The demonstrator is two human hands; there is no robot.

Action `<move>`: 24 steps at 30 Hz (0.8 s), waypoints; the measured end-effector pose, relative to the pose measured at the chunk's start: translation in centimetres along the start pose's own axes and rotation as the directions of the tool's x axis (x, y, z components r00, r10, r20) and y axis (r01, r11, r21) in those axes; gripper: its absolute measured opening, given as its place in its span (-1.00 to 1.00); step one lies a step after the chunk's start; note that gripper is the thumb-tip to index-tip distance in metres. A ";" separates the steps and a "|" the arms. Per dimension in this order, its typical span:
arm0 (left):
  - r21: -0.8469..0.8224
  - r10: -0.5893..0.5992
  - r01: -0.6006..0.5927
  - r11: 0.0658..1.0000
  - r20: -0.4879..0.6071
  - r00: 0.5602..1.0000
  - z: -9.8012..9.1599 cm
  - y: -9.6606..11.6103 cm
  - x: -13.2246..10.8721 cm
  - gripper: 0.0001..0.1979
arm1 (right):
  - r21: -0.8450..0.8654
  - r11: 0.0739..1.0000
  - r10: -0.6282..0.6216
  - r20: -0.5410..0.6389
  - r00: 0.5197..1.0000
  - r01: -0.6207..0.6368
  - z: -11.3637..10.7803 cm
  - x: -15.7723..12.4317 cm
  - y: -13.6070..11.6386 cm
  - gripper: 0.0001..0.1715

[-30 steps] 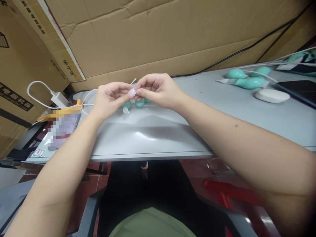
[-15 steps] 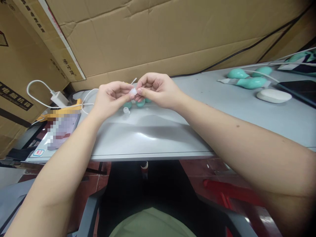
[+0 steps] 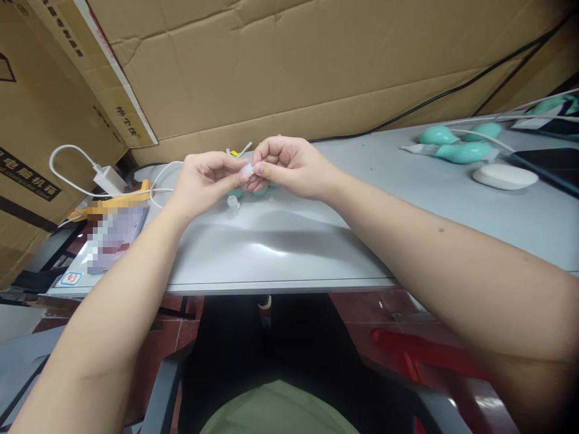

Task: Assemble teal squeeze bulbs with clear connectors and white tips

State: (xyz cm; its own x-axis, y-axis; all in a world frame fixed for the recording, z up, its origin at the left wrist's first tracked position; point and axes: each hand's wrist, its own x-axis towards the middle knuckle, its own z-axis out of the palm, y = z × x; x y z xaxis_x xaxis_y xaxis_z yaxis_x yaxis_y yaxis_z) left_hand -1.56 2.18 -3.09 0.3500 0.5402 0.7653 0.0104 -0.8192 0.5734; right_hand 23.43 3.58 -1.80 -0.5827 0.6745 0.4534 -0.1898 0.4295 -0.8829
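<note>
A small translucent white plastic piece (image 3: 247,169) is held just above the desk, between my two hands. My left hand (image 3: 203,181) pinches it between thumb and fingers from the left. From the right, the thumb and fingertips of my right hand (image 3: 294,166) close on its other end. My fingers cover part of the piece, so its full shape is hidden. Below them on the desk lies a similar clear plastic piece (image 3: 232,202), with a tiny clear bit (image 3: 271,199) to its right. Mint-green rounded objects (image 3: 259,191) show partly behind my hands, near a yellow bit (image 3: 234,154).
Mint-green bulb-shaped objects (image 3: 468,152) lie at the right, beside a white rounded case (image 3: 505,176) and a dark device (image 3: 549,169). A white charger (image 3: 110,180) with cable and a phone (image 3: 120,241) are at the left. Cardboard (image 3: 316,66) stands behind the desk (image 3: 280,265).
My hands stay together on the white piece, with only a slight shift of the fingers. A yellow bit behind them has come into view. The whole view has moved a little.
</note>
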 end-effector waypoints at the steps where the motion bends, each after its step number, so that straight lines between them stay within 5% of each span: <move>1: 0.000 0.003 -0.003 1.000 -0.006 1.000 0.0 0.0 0.0 -0.72 | -0.004 1.000 -0.023 0.007 1.000 0.023 0.0 0.0 0.2 -0.19; 13: 0.007 0.004 -0.003 1.000 -0.020 1.000 0.1 0.3 -0.1 -0.77 | -0.018 1.000 -0.024 0.013 1.000 0.024 -0.1 0.0 0.4 -0.29; 24: 0.048 -0.031 0.032 0.998 -0.017 0.999 -0.2 0.6 -0.1 -0.68 | 0.240 0.964 0.122 -0.004 0.993 -0.117 0.0 0.1 0.2 -0.17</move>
State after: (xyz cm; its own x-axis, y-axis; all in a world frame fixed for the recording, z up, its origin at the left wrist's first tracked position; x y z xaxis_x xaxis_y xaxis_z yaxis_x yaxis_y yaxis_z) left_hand -1.76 1.67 -2.72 0.3331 0.5684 0.7523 0.0663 -0.8100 0.5826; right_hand 23.35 3.73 -1.98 -0.5983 0.7241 0.3431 -0.3040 0.1910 -0.9333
